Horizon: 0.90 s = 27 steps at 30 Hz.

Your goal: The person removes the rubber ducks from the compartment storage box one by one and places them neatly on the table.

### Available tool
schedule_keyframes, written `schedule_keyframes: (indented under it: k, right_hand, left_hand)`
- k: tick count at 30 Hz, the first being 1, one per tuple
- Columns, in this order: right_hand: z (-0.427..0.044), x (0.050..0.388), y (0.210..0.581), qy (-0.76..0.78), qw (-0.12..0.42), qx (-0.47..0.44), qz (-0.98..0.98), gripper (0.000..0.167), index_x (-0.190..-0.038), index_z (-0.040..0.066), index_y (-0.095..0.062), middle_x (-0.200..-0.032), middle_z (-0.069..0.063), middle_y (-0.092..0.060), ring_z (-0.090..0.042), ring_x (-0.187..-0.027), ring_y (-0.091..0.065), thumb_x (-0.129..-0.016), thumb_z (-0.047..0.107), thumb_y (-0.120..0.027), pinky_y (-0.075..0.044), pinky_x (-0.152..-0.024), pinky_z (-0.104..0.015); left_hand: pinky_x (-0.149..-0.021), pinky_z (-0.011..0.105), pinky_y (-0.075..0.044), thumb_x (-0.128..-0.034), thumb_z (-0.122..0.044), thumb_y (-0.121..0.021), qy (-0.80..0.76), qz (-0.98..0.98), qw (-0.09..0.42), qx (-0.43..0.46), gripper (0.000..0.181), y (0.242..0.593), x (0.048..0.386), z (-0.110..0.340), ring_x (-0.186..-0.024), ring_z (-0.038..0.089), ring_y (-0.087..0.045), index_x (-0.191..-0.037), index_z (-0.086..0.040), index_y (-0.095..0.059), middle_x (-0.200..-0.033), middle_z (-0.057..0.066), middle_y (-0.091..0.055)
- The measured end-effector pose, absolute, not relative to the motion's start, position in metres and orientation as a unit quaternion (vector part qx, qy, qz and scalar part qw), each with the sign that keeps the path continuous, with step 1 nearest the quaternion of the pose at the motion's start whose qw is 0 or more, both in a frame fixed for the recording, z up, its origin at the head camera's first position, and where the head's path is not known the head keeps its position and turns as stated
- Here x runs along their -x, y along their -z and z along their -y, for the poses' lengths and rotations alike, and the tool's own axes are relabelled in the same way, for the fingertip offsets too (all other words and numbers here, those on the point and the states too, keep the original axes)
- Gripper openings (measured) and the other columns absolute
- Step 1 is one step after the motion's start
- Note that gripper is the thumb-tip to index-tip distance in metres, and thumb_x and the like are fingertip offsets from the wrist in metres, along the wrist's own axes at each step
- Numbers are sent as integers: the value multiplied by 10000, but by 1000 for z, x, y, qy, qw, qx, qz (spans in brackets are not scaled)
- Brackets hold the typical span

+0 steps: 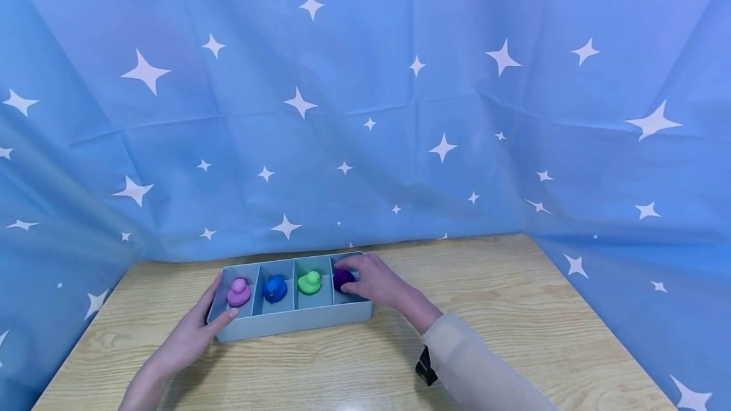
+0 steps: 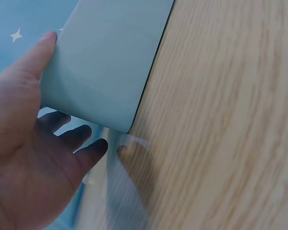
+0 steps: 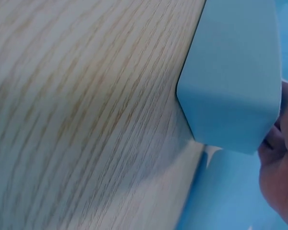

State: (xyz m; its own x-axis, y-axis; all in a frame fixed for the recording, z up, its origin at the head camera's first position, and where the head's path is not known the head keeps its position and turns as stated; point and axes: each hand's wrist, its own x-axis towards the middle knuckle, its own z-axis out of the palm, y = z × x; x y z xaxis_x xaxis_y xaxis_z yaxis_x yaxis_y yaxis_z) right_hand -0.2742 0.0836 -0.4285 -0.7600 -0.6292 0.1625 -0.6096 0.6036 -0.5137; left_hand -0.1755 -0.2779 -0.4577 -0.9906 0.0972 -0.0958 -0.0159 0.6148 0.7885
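A light blue tray [image 1: 297,320] with several compartments stands on the table. From left to right it holds a pink duck [image 1: 239,292], a blue duck [image 1: 275,288], a green duck [image 1: 310,282] and a dark purple one [image 1: 342,278] in the rightmost compartment. My right hand [image 1: 379,281] reaches over the right end, thumb and fingers around the purple duck. At the left end, my left hand [image 1: 191,333] rests with its thumb on the near rim and fingers along the end wall. The left wrist view shows that hand [image 2: 33,143] against the tray [image 2: 105,62], fingers spread.
A wooden table [image 1: 485,322] lies under the tray, with a blue star-patterned cloth [image 1: 365,113] hanging behind it and at both sides. A black object [image 1: 426,366] shows at the right sleeve [image 1: 474,360].
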Motion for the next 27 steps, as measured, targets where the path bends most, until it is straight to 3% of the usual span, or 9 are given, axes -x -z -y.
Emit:
schedule_keyframes:
  k: [27]
  right_hand:
    - [-74,281,435,214,2,348,-913,474,-1309,22,-674,-1261,-119,-701,-322,-1191,-633,-855,9,-809,-505,-1031,-454]
  left_hand:
    - [-1139,754,-104,-1057,-348,-584,-491,-868,64,-32,889,464,177,280,-1487,580,-5,-1655,-89,21,-1657,334,0]
